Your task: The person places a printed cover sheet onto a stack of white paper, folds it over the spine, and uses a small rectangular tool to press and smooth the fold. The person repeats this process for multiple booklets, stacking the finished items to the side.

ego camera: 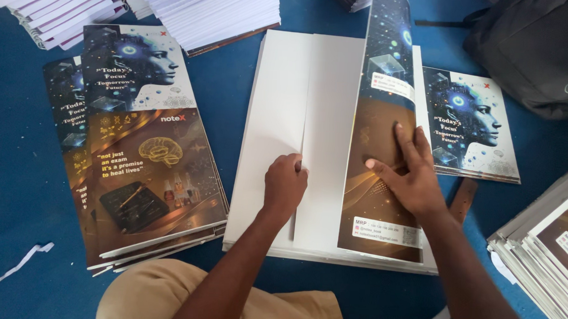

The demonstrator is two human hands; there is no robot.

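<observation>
A large printed cover sheet [336, 117] lies on the blue floor, its white inner side up. Its right flap [383, 106], dark with a glossy printed design, is folded over toward the middle. My right hand [409, 176] lies flat on that flap with fingers spread, pressing it down. My left hand [284, 186] is curled into a fist on the white side, at the edge of the left folded flap. Beneath the sheet lies a stack of more white sheets [256, 240].
A pile of folded printed covers [139, 148] lies at the left. Another printed cover [471, 125] lies right of the sheet. Stacks of white paper [207, 12] stand at the back, more stacks [545, 250] at the right, a black bag [533, 49] top right.
</observation>
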